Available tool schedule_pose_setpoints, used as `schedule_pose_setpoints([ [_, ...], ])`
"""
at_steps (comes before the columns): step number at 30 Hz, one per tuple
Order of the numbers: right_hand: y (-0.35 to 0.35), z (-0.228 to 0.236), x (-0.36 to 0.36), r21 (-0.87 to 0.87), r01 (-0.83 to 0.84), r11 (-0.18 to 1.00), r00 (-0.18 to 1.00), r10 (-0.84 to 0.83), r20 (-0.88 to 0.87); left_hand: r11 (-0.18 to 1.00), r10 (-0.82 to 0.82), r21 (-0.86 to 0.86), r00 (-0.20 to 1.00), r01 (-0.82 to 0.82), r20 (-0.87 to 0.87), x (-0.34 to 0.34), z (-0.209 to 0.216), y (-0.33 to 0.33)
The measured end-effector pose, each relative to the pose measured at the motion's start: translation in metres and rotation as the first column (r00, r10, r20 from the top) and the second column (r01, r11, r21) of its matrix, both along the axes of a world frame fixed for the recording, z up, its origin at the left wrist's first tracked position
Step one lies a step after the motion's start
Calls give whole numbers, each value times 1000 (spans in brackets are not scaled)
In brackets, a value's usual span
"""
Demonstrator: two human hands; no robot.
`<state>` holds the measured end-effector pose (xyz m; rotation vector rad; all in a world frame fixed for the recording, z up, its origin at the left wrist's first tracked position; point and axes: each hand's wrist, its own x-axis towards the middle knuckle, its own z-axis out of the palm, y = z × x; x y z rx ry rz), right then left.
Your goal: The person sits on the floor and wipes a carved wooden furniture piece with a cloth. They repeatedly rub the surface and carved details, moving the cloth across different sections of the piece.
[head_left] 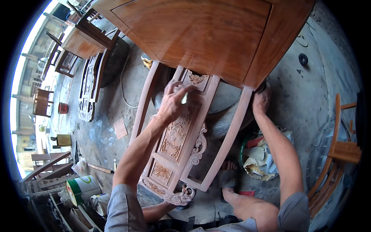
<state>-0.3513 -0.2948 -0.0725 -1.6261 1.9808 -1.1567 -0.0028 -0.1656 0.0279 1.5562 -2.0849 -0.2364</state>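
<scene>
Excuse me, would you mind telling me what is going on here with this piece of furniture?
A person is working on a reddish-brown wooden chair frame lying across their lap area. Their left hand presses a small pale object, too blurred to identify, against the carved wooden back panel. Their right hand steadies the frame's outer rail near the polished wooden seat. A basket of crumpled sandpaper sheets sits on the concrete floor beside them.
</scene>
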Motion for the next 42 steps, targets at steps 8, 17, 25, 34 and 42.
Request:
schedule_pose_setpoints([
  [8,2,5,-2,46,-16,999,1000,16,13,998,6,56,1000,-8,26,-14,-2,-2],
  [17,2,4,0,28,-15,999,1000,15,18,956,241,-168,971,-239,-10,-77,-17,-7],
  [25,-3,0,-6,28,-9,1000,1000,10,-8,958,237,-163,971,-236,-14,-76,-19,-9],
  [34,2,6,-4,12,-16,1000,1000,16,1,971,196,-130,980,-200,-45,-65,-21,-1],
  [42,5,3,-2,32,-6,999,1000,5,20,999,35,21,999,-36,38,-31,-4,3],
])
